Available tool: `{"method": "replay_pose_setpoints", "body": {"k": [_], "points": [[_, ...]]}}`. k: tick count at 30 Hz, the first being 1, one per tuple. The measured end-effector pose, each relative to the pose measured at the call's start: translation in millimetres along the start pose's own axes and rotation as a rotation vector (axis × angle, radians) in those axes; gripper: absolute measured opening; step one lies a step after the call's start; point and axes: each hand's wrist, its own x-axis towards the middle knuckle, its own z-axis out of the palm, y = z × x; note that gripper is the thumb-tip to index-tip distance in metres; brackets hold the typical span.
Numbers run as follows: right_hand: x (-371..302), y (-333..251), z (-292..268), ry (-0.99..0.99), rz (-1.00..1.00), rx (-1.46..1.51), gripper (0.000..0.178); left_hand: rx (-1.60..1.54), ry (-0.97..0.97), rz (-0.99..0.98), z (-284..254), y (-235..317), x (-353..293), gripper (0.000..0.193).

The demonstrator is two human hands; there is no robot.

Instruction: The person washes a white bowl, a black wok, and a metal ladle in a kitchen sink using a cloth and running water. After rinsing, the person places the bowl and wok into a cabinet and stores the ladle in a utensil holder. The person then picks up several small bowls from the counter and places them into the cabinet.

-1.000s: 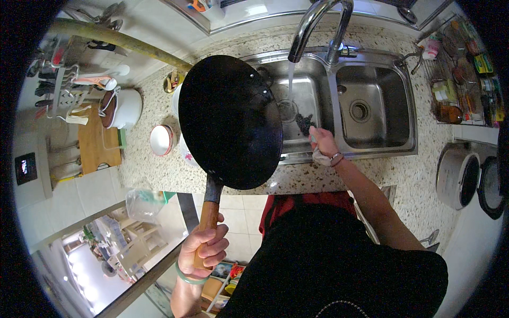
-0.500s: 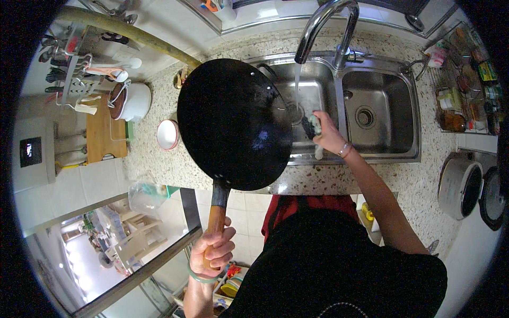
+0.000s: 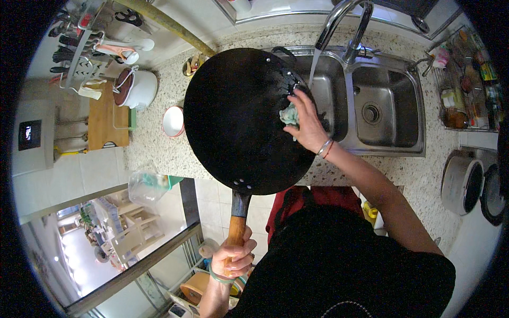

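The big black pan (image 3: pixel 233 127) hides the left part of the sink (image 3: pixel 395 130), a bit of the front edge of the counter (image 3: pixel 154 159) and a tiny side of the white bowl (image 3: pixel 173 122). The right hand (image 3: pixel 310 123) covers some of the green cloth (image 3: pixel 288 115). The left hand (image 3: pixel 233 258) hides the low end of the wooden handle (image 3: pixel 237 229). The left arm (image 3: pixel 214 300) and black shirt (image 3: pixel 360 259) get cut off at the bottom; the tap (image 3: pixel 330 27) and yellow pole (image 3: pixel 167 22) at the top. By the counter's back right corner, the jars (image 3: pixel 455 120) look too small and dark to tell.
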Motion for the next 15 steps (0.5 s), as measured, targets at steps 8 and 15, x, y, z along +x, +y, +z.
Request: {"method": "replay_pose_setpoints", "body": {"k": [8, 15], "points": [[19, -52, -17, 0.155, -0.408, -0.242, 0.018, 0.16, -0.178, -0.083, -75, 30, -67, 0.026], [15, -45, 37, 0.103, -0.24, -0.311, 0.012, 0.66, 0.309, -0.099, -78, 70, -44, 0.018]]}}
